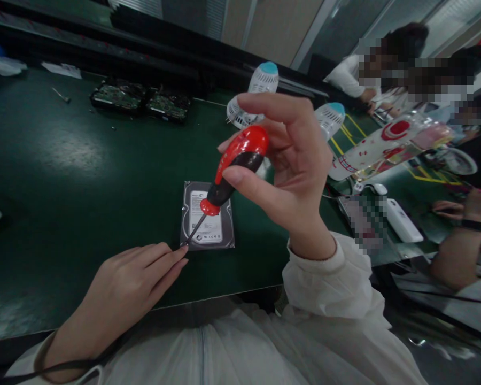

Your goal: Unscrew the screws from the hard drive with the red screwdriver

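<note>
A hard drive [207, 219] with a white label lies flat on the green table mat. My right hand [292, 160] is closed loosely around the red and black handle of a screwdriver [240, 160], with thumb on one side and fingers curled on the other. The screwdriver is tilted, and its shaft runs down to the drive's near left corner. At that same corner, my left hand [140, 278] has its fingers together, fingertips touching the drive right beside the screwdriver tip. The exact contact under those fingertips is hidden.
Two more drives with bare circuit boards [118, 96] sit at the back left. White devices with blue tops [263, 80] stand behind my right hand. To the right are a white and red bottle [377, 144], a phone [363, 222] and a white case [403, 220]. Other people work at the right.
</note>
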`<state>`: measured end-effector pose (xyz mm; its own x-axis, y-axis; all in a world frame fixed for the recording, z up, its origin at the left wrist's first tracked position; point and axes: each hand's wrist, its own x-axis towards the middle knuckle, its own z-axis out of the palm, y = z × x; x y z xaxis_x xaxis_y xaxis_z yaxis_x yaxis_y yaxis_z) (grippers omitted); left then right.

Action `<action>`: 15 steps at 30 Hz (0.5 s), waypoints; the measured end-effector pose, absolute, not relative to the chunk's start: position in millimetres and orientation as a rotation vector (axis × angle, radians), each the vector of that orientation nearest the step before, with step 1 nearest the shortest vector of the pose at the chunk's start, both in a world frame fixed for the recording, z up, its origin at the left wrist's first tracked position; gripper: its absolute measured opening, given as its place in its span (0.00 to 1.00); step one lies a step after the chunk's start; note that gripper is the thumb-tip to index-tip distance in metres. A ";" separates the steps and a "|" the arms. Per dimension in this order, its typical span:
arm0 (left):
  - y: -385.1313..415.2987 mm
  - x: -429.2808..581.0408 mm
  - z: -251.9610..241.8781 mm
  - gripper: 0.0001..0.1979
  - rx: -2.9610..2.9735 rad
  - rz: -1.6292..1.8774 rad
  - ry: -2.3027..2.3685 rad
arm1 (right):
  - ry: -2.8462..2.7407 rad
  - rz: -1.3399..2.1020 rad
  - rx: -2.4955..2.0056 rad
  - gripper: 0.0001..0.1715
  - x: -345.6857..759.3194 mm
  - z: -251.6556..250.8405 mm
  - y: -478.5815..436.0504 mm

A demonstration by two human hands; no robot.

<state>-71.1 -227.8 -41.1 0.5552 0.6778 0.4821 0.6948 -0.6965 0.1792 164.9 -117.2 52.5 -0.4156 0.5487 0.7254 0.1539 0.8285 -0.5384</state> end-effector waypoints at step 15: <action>-229.5 -70.9 -47.1 0.14 -2.701 -0.797 -1.263 | -1.784 0.575 -0.424 0.26 153.5 34.1 -124.7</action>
